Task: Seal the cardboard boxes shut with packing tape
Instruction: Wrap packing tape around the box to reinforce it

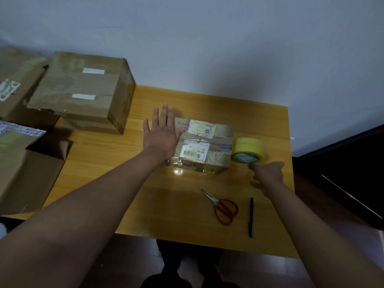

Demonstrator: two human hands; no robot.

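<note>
A small flat cardboard box (207, 146) with shipping labels and glossy tape lies in the middle of the wooden table (145, 194). My left hand (162, 132) rests flat on its left end, fingers straight and spread. A yellow roll of packing tape (248, 150) stands right beside the box's right end. My right hand (268, 173) hovers just in front of the roll, fingers loosely curled and blurred; it holds nothing that I can see.
Red-handled scissors (223, 206) and a black pen (251, 217) lie near the table's front right. A large taped box (83, 90) stands at the back left, with more cardboard boxes (25, 167) along the left side. The table's right edge borders a dark floor.
</note>
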